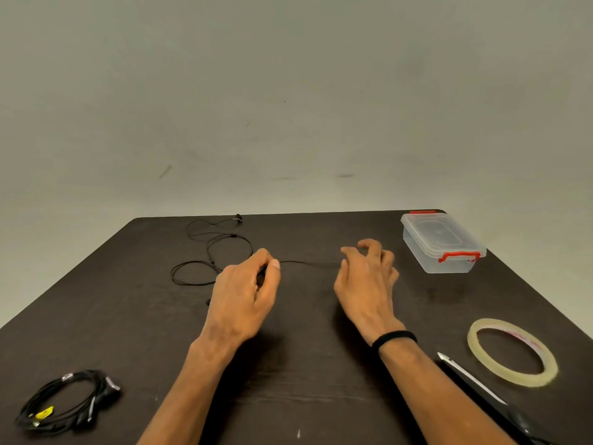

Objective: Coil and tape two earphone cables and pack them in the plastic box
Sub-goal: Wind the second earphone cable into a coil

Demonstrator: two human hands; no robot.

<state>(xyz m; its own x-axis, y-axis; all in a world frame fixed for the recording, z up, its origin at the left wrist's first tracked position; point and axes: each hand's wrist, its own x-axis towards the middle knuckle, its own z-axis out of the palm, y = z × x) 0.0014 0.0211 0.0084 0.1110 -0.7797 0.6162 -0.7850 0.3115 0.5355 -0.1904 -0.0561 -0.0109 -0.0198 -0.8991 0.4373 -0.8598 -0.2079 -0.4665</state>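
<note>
A loose black earphone cable sprawls in loops at the table's far middle-left, with an earbud near the far edge. My left hand pinches this cable between thumb and fingers. From there a straight stretch of cable runs right to my right hand, whose fingers are spread and curled over its end; whether they grip it I cannot tell. A second black earphone cable, coiled, with tape on it and a yellow tag, lies at the near left. The clear plastic box with red clips stands lidded at the far right.
A roll of clear tape lies flat at the near right. Scissors with black handles lie just left of it, blade pointing away from me. The dark table ends at a pale wall behind.
</note>
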